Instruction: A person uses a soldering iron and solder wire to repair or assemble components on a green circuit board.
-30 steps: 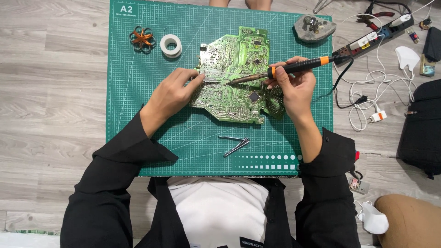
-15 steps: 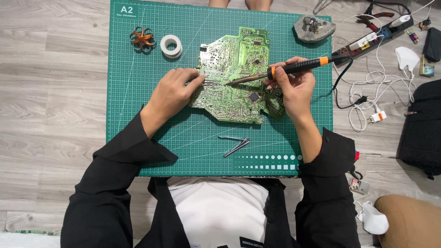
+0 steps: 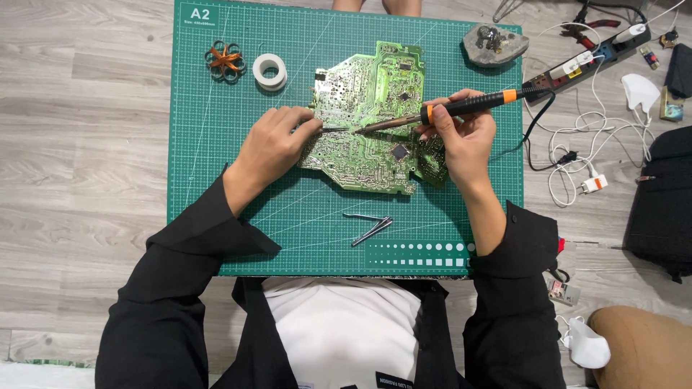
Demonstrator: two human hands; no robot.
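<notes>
Left hand: your left hand (image 3: 270, 148) rests on the near-left edge of the green circuit board (image 3: 367, 119), its fingers (image 3: 306, 124) pinched shut on a thin metal tool (image 3: 333, 130) that points right toward the iron's tip.
Right hand: your right hand (image 3: 461, 137) has its fingers closed round the grip of the soldering iron (image 3: 461, 106), held like a pen, the tip slanting left and down onto the board.
Board: it lies flat on the green cutting mat (image 3: 216, 180), under both sets of fingers; the two tool tips meet between your hands, about mid-board.
Burn risk: the left fingers sit near the hot tip; a slip of either hand could bring skin onto it.
Board shift: only your left hand pins the board, so a hard push with the iron could likely slide it.
Overheating: dwelling on one spot may lift a pad or harm the black chip (image 3: 400, 151) just below the tip.
Cord snag: the iron's cable (image 3: 537, 126) trails right of your right fingers toward the power strip (image 3: 584, 61); a tug there could jerk the tip.
Loose items: tweezers (image 3: 369, 225) lie below your fingers, the tape roll (image 3: 270, 70) and orange coil (image 3: 224, 59) above the left ones; a sleeve could sweep the tweezers off.
Stand: the iron's grey holder (image 3: 491, 45) sits above your right fingers, a reach across the board.
</notes>
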